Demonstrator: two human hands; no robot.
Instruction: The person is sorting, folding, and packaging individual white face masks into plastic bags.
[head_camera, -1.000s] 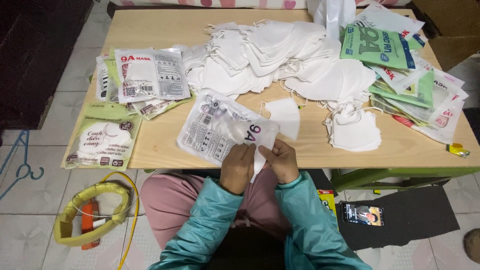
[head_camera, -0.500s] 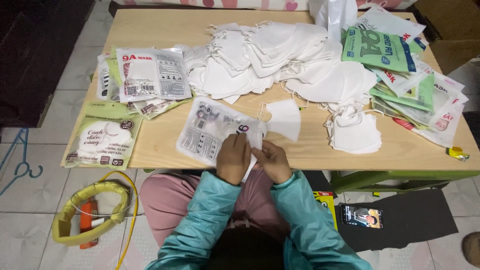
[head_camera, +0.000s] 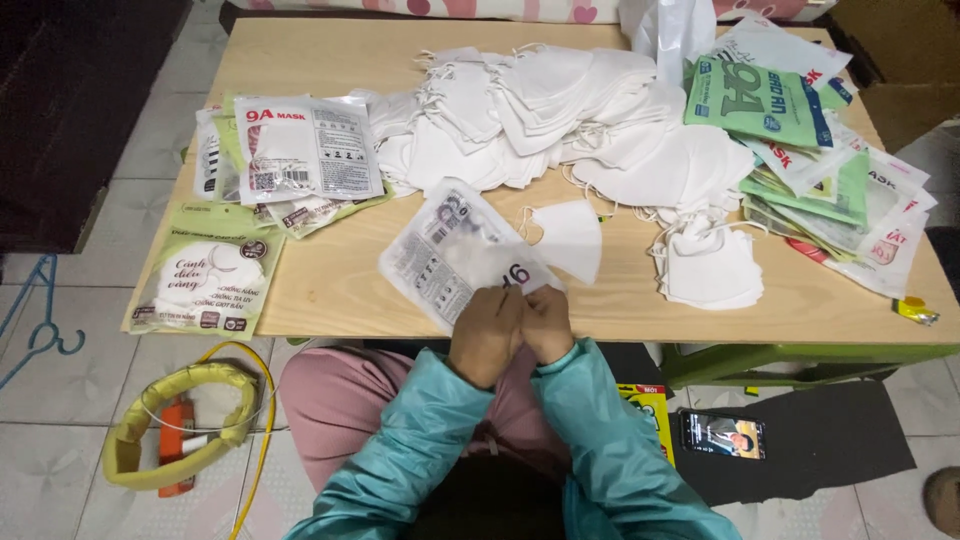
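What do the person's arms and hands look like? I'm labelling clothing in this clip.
Both arms wear long teal sleeves of smooth, slightly shiny cloth, creased at the elbows and ending at the wrists. The left hand and right hand are bare: no gloves, and no rings, watch or bracelets that can be seen.

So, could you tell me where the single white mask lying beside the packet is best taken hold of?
Probably by the pointed lower corner of the single white mask, from the table's near edge. It lies flat and folded, apart from the heap, and that corner points towards the right hand. The ear loop on its left looks too thin.
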